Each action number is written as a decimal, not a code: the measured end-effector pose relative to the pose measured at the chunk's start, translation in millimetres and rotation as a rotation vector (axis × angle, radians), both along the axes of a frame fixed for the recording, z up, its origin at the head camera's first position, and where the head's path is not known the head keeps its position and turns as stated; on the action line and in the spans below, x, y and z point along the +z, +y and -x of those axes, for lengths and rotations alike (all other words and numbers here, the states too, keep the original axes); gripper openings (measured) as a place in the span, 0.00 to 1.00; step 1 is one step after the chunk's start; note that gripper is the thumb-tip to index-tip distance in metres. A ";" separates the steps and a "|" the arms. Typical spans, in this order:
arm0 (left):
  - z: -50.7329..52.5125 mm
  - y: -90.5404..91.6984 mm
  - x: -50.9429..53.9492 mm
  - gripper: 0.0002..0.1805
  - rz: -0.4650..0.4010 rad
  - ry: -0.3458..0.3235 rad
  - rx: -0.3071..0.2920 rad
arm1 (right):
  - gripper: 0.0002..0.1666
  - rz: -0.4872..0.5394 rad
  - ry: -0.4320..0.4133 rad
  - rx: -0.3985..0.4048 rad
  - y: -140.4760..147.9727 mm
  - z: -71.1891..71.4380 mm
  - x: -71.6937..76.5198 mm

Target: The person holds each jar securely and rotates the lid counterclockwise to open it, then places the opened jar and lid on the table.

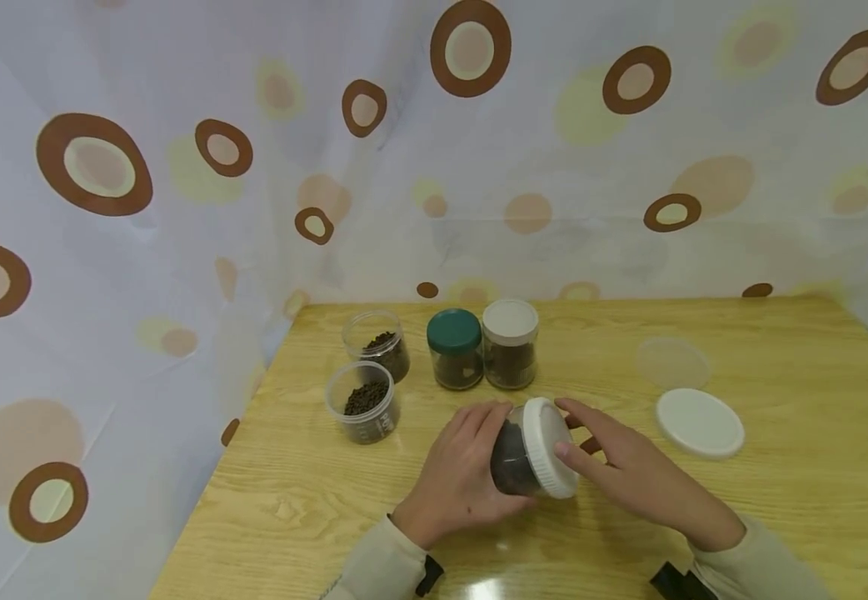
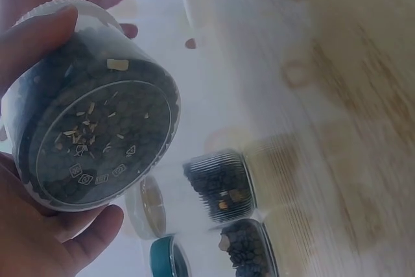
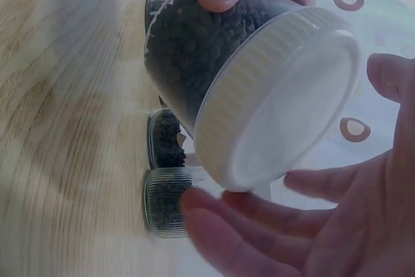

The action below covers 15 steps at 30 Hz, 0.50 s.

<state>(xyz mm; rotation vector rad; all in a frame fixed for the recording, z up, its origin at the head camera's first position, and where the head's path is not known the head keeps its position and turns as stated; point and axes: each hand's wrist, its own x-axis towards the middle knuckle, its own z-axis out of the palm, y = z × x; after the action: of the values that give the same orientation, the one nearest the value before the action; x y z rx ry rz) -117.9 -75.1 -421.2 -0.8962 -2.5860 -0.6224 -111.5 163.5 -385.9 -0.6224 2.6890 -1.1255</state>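
Note:
A clear jar of dark pellets with a ribbed white screw lid is tilted over the table, its lid facing right. My left hand grips the jar round its body, thumb on one side and fingers on the other. At the lid, my right hand is spread with loosely bent fingers. In the right wrist view its fingertips are at the lid's lower edge, while the thumb stands apart from it. The left wrist view shows the jar's base, with pale bits among the pellets.
Behind the hands stand a green-lidded jar and a white-lidded jar. Two open tubs, one at the back and one nearer, hold dark pellets at left. A white lid and a clear disc lie at right.

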 end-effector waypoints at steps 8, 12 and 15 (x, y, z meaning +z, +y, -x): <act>-2.6 3.3 -0.4 0.56 0.044 0.032 0.008 | 0.42 -0.127 -0.140 -0.080 -6.0 -1.3 0.8; -3.2 4.6 -0.8 0.55 0.047 0.034 0.006 | 0.44 -0.153 -0.194 -0.107 -7.4 -0.6 0.1; -3.5 5.2 -1.2 0.56 0.033 0.001 -0.003 | 0.47 -0.138 -0.219 -0.097 -7.1 0.6 0.1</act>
<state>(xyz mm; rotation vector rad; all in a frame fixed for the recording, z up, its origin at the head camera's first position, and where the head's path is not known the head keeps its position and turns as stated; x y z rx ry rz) -114.4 -69.9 -422.4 -0.9112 -2.6014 -0.5818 -112.1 156.4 -385.8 -0.3283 2.6023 -0.9569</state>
